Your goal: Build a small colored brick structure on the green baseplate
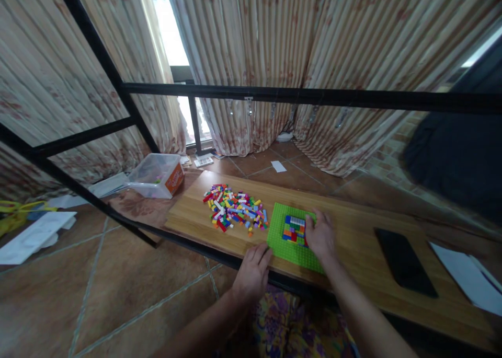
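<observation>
Two hands are showing at the table [355,243]: the left hand [253,272] is keeping its bent fingers close together at the plate's near left corner, its grip impossible to tell. The right hand [321,235] is curving narrowly over the right side of the built bricks [292,230], its fingertips hiding whether it is pinching one. These bricks are sitting on the green plate [276,235]. Loose bricks [237,206] are lying just left of it; beyond, a clear bin [173,181] is standing before the curtains [251,39]
</observation>
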Demonstrator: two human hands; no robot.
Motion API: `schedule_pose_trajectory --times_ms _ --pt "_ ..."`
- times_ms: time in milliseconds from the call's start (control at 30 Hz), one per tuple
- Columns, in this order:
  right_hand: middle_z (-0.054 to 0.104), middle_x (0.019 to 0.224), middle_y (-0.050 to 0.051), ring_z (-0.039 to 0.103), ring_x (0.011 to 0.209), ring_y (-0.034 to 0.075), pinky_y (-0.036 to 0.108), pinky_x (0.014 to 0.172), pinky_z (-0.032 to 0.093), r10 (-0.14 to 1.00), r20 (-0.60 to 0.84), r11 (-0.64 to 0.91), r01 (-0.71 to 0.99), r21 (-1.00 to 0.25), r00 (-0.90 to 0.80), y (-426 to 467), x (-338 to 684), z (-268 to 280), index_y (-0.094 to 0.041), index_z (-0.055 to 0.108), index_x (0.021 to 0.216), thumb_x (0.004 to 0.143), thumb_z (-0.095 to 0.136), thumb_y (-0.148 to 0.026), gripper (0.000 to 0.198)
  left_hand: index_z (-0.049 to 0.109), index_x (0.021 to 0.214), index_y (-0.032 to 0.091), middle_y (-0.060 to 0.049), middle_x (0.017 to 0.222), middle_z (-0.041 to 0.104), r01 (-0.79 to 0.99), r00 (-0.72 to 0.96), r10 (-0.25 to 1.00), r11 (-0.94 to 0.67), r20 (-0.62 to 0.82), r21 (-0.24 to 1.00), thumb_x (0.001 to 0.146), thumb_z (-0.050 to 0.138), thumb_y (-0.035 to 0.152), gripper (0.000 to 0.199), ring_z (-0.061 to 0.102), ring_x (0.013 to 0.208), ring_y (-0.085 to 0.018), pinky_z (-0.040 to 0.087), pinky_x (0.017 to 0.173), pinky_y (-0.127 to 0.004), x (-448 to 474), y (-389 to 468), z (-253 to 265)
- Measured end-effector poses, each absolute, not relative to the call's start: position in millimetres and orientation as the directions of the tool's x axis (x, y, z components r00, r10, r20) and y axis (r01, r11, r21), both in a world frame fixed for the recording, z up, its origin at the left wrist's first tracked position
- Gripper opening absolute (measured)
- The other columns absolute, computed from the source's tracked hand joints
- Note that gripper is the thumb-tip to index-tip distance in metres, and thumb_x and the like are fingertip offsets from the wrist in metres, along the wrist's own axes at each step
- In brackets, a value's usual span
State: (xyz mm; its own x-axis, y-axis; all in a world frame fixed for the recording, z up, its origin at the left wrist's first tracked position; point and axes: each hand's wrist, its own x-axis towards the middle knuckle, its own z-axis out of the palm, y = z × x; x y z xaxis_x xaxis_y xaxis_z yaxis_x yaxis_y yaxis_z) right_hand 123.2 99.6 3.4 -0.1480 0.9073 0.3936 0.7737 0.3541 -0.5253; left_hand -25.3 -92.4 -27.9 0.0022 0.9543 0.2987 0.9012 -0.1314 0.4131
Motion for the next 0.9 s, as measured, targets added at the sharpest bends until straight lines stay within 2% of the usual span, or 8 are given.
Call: schedule_pose_trajectory --times_ms 200,333,500,633,900 --pt "0.056 0.124 0.019 0.048 0.115 0.032 0.046 0.095 0.037 0.887 0.402 0.385 0.844 -0.373 -0.227 115.7 89.3 28.4 -0.012 0.051 0.129 0.094 0.035 -0.043 0.049 0.047 0.133 0.012 -0.015 0.137 0.049 0.912 -0.005 0.944 -0.131 0.33 0.388 0.082 0.048 0.009 0.052 0.044 0.126 -0.03 0.04 0.106 -0.052 -23.5 -91.7 -32.2" --pt "0.048 0.136 0.019 0.042 0.123 0.033 0.051 0.101 0.029 0.862 0.439 0.412 0.856 -0.312 -0.255 109.5 73.0 25.2 -0.013 0.04 0.138 0.095 0.031 -0.047 0.056 0.047 0.133 0.014 -0.015 0.136 0.05 0.91 -0.013 0.945 -0.125 0.327 0.396 0.084 0.047 0.011 0.049 0.045 0.126 -0.029 0.04 0.106 -0.051 -22.9 -91.6 -30.9" --pt "0.037 0.145 0.024 0.028 0.134 0.036 0.061 0.106 0.017 0.894 0.301 0.406 0.885 -0.229 -0.332 97.7 65.4 3.5 -0.008 0.03 0.144 0.094 0.027 -0.053 0.067 0.046 0.134 0.014 -0.015 0.136 0.051 0.905 -0.013 0.95 -0.122 0.312 0.408 0.086 0.047 0.013 0.048 0.044 0.127 -0.029 0.04 0.106 -0.05 -22.7 -91.0 -28.3" --pt "0.036 0.147 0.022 0.026 0.136 0.034 0.06 0.109 0.013 0.909 0.246 0.391 0.895 -0.217 -0.337 98.9 64.2 -1.7 -0.009 0.03 0.145 0.094 0.025 -0.056 0.069 0.047 0.133 0.012 -0.016 0.134 0.051 0.899 -0.012 0.944 -0.135 0.33 0.418 0.086 0.046 0.013 0.047 0.044 0.127 -0.028 0.041 0.105 -0.049 -23.3 -91.0 -25.1" --pt "0.04 0.142 0.024 0.03 0.134 0.037 0.066 0.105 0.017 0.921 0.19 0.379 0.891 -0.248 -0.339 108.1 64.8 16.5 -0.009 0.035 0.142 0.092 0.027 -0.059 0.071 0.046 0.134 0.017 -0.013 0.135 0.052 0.895 -0.024 0.945 -0.125 0.327 0.428 0.087 0.045 0.014 0.048 0.047 0.124 -0.029 0.043 0.102 -0.05 -22.4 -91.8 -24.0"
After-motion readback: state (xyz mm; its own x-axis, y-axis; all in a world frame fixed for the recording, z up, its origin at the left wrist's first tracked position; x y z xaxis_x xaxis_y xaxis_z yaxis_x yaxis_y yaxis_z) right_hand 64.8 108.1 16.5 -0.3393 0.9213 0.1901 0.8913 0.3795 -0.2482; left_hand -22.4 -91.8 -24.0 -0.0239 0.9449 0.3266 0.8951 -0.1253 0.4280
